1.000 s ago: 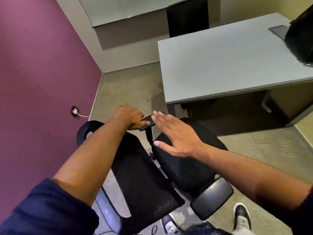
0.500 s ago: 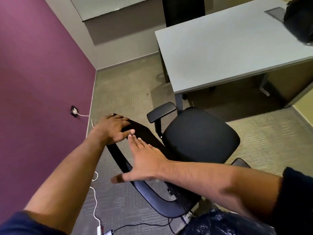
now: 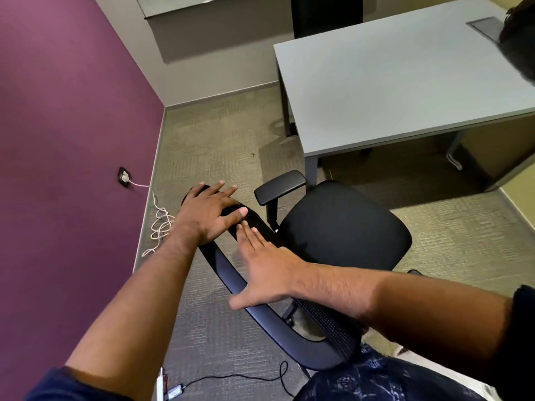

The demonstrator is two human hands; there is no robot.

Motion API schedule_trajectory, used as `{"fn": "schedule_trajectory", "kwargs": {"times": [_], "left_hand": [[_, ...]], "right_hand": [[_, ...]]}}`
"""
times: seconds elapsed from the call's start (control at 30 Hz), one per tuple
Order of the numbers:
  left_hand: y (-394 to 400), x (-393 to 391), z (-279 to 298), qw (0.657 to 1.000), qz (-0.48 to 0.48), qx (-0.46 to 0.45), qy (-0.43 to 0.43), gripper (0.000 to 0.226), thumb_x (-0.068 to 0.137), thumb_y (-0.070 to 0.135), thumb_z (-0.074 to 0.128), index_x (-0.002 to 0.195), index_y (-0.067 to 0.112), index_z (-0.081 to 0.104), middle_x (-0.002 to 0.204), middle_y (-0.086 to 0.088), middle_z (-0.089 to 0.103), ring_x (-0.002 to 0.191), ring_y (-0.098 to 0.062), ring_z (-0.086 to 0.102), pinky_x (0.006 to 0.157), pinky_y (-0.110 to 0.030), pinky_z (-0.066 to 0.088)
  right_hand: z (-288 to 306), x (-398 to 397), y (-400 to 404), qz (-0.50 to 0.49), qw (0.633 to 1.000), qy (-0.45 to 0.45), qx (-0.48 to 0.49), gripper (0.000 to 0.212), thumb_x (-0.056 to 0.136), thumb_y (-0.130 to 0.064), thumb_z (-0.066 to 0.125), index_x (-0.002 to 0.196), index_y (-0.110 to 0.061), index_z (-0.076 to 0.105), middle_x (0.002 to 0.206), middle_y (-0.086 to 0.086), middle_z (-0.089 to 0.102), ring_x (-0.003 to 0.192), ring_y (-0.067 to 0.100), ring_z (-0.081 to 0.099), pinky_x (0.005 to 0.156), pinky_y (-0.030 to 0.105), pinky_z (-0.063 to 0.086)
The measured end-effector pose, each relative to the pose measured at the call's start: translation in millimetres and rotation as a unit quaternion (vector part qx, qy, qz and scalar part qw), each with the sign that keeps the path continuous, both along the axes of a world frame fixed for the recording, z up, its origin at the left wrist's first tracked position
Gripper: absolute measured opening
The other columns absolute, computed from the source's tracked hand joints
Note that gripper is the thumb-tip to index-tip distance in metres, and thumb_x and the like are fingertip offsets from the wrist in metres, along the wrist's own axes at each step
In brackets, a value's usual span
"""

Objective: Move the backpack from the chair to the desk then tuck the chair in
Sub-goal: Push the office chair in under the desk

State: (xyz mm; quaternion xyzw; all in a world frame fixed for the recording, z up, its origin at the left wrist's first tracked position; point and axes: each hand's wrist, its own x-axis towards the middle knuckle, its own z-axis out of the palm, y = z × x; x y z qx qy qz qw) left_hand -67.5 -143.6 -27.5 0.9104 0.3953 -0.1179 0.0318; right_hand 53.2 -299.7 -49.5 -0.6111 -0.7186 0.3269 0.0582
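A black office chair (image 3: pixel 341 227) stands on the carpet just in front of the grey desk (image 3: pixel 405 82), its seat empty and its backrest toward me. My left hand (image 3: pixel 208 212) lies flat on the top left of the backrest, fingers spread. My right hand (image 3: pixel 266 264) rests flat on the backrest rim beside it, fingers straight and thumb out. Neither hand is closed around the frame. The black backpack (image 3: pixel 518 41) sits on the desk at the far right edge of view, mostly cut off.
A purple wall runs along the left with a socket (image 3: pixel 124 177) and a white cable (image 3: pixel 159 224) coiled on the floor. A black cable and adapter (image 3: pixel 173 390) lie by my feet. A second black chair (image 3: pixel 325 14) stands behind the desk.
Both hands moved from the armrest and seat area to the top of the backrest. The chair now stands with its backrest facing me and its seat toward the desk.
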Motion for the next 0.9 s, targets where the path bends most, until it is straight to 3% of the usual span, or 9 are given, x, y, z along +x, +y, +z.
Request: {"fn": "schedule_trajectory", "kwargs": {"times": [0.3, 0.53, 0.77, 0.9], "left_hand": [[-14, 13, 0, 1.000, -0.001, -0.001, 0.003, 0.084, 0.087, 0.076, 0.010, 0.137, 0.037, 0.064, 0.167, 0.016, 0.029, 0.158, -0.008, 0.010, 0.127, -0.043, 0.004], [-43, 37, -3, 1.000, 0.020, -0.003, 0.010, 0.086, 0.085, 0.079, 0.010, 0.138, 0.037, 0.064, 0.167, 0.017, 0.028, 0.158, -0.007, 0.008, 0.127, -0.045, 0.004], [-86, 82, -5, 0.996, 0.064, -0.038, -0.048, 0.099, 0.073, 0.086, 0.003, 0.137, 0.040, 0.062, 0.167, 0.018, 0.027, 0.158, -0.006, 0.008, 0.126, -0.045, 0.007], [-109, 112, -4, 0.994, 0.065, -0.053, -0.065, 0.098, 0.075, 0.086, 0.004, 0.139, 0.040, 0.061, 0.167, 0.017, 0.027, 0.158, -0.007, 0.007, 0.126, -0.045, 0.010]], "right_hand": [[-1, 19, -10, 0.013, 1.000, 0.004, -0.003, 0.143, 0.067, -0.077, 0.068, 0.160, -0.012, -0.019, 0.171, 0.003, -0.021, 0.158, 0.021, -0.009, 0.121, 0.053, 0.022], [1, 51, -38, 0.029, 0.999, 0.014, 0.005, 0.141, 0.069, -0.073, 0.070, 0.161, -0.012, -0.018, 0.171, 0.002, -0.021, 0.158, 0.022, -0.008, 0.122, 0.052, 0.022], [-2, 112, -77, 0.033, 0.999, 0.028, 0.007, 0.141, 0.070, -0.072, 0.073, 0.160, -0.015, -0.020, 0.172, -0.002, -0.016, 0.158, 0.013, -0.006, 0.123, 0.045, 0.022], [0, 152, -96, 0.030, 0.999, 0.023, 0.005, 0.140, 0.071, -0.071, 0.074, 0.161, -0.016, -0.019, 0.173, -0.002, -0.010, 0.158, 0.014, 0.006, 0.122, 0.046, 0.027]]}}
